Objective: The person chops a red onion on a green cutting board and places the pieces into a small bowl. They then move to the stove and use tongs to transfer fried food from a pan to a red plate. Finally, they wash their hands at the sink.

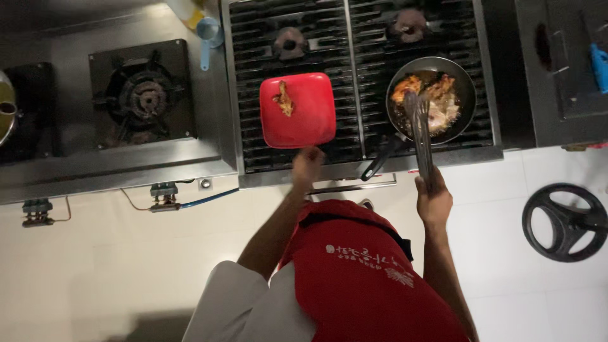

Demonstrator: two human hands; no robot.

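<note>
- I see the big black ribbed gas range (304, 38) filling the upper middle of the frame. Judging by the food cooking on it, its grates are hot, and my left forearm passes just over the front edge, so a dip of the wrist could mean a burn.
- The square red plastic plate (297, 110) sits left of centre over the grates, held by my left hand (307, 166) at its near edge only. The fingers are under the plate, so I cannot tell how tightly they close. Gripped by one edge, it could tilt, and the small browned piece of fried food (284, 98) on it could slide off onto the burners.
- The round dark frying pan (432, 98), right of centre, holds golden fried pieces in dark oil. A dropped piece could splash hot oil toward my hands.
- My right hand (433, 201) is wrapped closed around the long metal tongs (419, 130), whose tips reach into the pan. Held so far back, their pinch may be weak, and a piece could slip in the gap between pan and plate.
</note>
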